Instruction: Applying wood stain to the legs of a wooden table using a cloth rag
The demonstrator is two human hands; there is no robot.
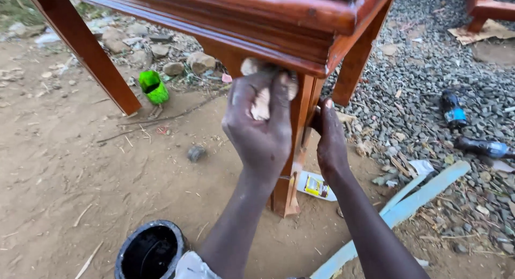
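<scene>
Head view, looking down: a pale wad of cloth (261,103) is pressed by the left hand (262,130) against the top of a varnished wooden table (300,13), just under its moulded edge, where the near leg (296,150) meets the frame. The fingers of that hand are clamped together over the cloth, so that only its crumpled ends are seen above and between them; the grip appears suited to rubbing the finish into the corner. The right hand (330,142) is laid against the other side of the same leg, fingers closed around it, seemingly to steady the piece while the cloth is worked.

The table is stood outdoors on bare, dusty earth (70,166), with loose grey gravel (429,70) spread to the right. A black round tub (151,251) is placed near the person's left arm, within easy reach. A small flat packet (316,186) with a yellow label is left on the ground just behind the leg. A green plastic cup (153,87) is seen lying on its side beyond the table, near some stones (201,61). A pale blue strip of wood (402,206) is laid across the gravel's edge, and two dark bottles (453,108) are scattered farther right. Part of another red-brown piece of furniture (485,8) is seen at the top right corner.
</scene>
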